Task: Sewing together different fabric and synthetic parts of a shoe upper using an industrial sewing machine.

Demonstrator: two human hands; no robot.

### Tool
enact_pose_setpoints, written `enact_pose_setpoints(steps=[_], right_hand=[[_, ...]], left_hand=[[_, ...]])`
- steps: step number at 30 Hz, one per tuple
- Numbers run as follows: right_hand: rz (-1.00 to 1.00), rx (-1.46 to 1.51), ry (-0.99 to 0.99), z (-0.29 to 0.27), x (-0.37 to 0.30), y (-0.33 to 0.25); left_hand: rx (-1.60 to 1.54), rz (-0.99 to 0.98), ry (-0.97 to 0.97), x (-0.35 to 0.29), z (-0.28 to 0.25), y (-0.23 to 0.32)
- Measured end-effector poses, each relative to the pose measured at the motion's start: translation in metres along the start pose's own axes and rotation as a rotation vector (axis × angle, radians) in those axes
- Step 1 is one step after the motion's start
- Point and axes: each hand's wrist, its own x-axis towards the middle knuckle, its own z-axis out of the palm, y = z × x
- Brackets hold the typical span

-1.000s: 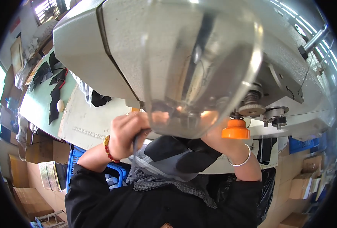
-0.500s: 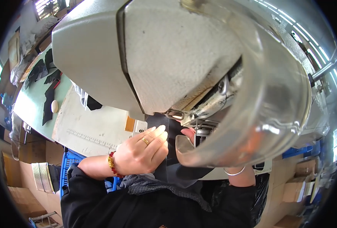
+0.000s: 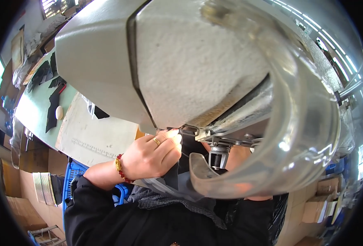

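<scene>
A large off-white sewing machine (image 3: 198, 61) fills the upper middle. Under its head lies a piece of black material (image 3: 184, 164), whose lower part hangs toward my lap. My left hand (image 3: 155, 156), with a ring and a red beaded bracelet, is closed on the left edge of this piece, fingertips together close to the needle area. My right hand (image 3: 237, 158) is on the far side of the presser mechanism (image 3: 219, 155), seen partly through a curved clear plastic guard (image 3: 302, 135). Its fingers are mostly hidden, so their grip does not show.
Left of the machine stretches a pale work surface (image 3: 95, 133) with a printed ruler scale. Beyond it, a greenish table (image 3: 36, 110) bears black cut pieces (image 3: 52, 110) and a white oval object (image 3: 59, 112). A blue basket (image 3: 73, 180) stands below; cardboard boxes (image 3: 318, 207) sit at right.
My left hand has moved slightly up toward the needle area, its fingers drawing in on the black material. My right hand has shifted behind the presser mechanism. The view has shifted a little.
</scene>
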Motion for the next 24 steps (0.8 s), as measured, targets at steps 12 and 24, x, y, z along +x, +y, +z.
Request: enact_pose_setpoints(steps=[12, 24], right_hand=[[0.260, 0.360, 0.392, 0.033, 0.000, -0.002], [0.393, 0.316, 0.417, -0.006, -0.001, -0.103]], left_hand=[[-0.054, -0.106, 0.027, -0.002, 0.009, -0.010], [-0.515, -0.451, 0.127, -0.007, 0.005, -0.003]])
